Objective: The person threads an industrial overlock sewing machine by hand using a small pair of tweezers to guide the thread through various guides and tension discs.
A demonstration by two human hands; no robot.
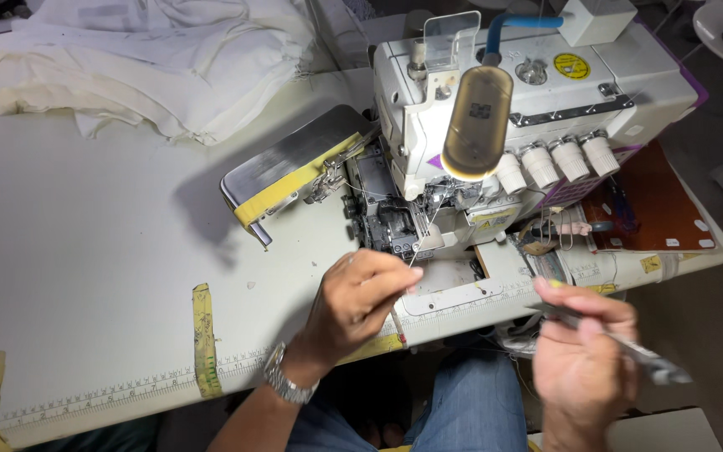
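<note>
One overlock sewing machine (495, 125) stands at 1 o'clock. It carries four white tension knobs (556, 161) and one oval lamp (477, 123). One pile of white fabric (152, 59) lies at 11 o'clock. Two hands are present: left hand (357, 303), right hand (583, 351). One wristwatch (284, 381).

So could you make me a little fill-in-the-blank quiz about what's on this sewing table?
1. The left hand pinches a thin ____ leading up into the overlock sewing machine.
2. The right hand holds metal ____.
3. On the left wrist sits a metal ____.
4. A pile of ____ fabric lies at the table's far side.

Missing words: thread; tweezers; wristwatch; white
</note>
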